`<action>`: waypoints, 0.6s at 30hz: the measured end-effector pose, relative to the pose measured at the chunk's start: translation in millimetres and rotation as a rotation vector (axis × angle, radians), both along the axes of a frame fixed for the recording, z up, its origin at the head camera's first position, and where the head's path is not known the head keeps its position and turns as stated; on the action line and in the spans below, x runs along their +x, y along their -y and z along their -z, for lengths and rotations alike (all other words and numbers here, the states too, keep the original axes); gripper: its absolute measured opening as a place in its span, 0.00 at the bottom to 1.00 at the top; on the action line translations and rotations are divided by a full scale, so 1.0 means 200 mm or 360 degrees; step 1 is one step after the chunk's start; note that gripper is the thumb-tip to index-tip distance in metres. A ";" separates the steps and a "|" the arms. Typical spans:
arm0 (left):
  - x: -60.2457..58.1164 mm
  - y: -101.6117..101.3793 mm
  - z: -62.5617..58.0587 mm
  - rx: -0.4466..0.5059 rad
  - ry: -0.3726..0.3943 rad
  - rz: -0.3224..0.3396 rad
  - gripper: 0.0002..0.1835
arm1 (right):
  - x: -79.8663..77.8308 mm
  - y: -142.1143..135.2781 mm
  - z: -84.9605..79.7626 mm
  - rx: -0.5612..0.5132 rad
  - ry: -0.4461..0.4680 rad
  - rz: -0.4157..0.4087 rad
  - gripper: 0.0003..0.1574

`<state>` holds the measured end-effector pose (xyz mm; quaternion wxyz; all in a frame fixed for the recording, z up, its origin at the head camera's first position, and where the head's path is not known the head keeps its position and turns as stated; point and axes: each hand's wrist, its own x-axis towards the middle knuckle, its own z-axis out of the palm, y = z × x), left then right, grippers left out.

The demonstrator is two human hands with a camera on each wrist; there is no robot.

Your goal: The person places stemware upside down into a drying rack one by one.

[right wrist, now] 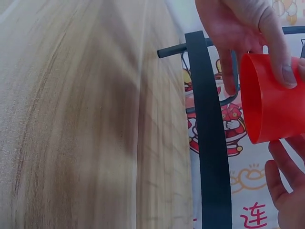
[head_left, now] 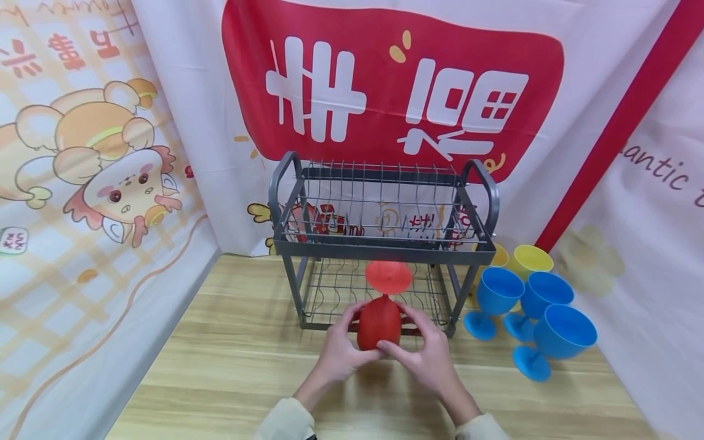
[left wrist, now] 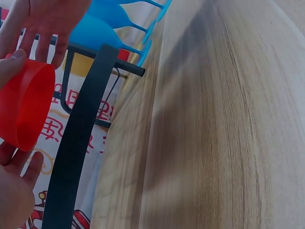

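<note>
A red plastic goblet (head_left: 379, 327) is held upside down between both hands, its round foot (head_left: 388, 278) uppermost and its bowl below. My left hand (head_left: 342, 353) grips the bowl from the left, and my right hand (head_left: 425, 355) grips it from the right. The thumbs nearly meet on the bowl's near side. In the left wrist view the goblet's rim (left wrist: 35, 105) faces the table side, above the surface. The right wrist view shows the red bowl (right wrist: 281, 102) with fingers on both sides. Just behind the goblet stands a dark two-tier dish rack (head_left: 385, 247).
To the rack's right stand several goblets, including a front blue goblet (head_left: 565, 331), another blue goblet (head_left: 499, 290) and a yellow goblet (head_left: 530, 261). The wooden table (head_left: 220, 366) meets a printed cloth backdrop (head_left: 187, 91) behind and at both sides.
</note>
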<state>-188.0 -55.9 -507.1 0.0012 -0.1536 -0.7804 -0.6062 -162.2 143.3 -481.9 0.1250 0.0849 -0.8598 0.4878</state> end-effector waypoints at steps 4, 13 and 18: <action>0.00 0.00 0.00 -0.0009 -0.0050 0.0022 0.48 | -0.01 -0.01 -0.01 -0.0052 0.0119 -0.0036 0.50; 0.01 0.00 0.00 -0.0008 -0.0083 0.0054 0.48 | -0.01 -0.01 -0.01 -0.0079 0.0228 -0.0092 0.50; 0.02 0.00 0.00 -0.0027 -0.0117 0.0081 0.49 | -0.01 -0.01 0.00 -0.0069 0.0227 -0.0106 0.50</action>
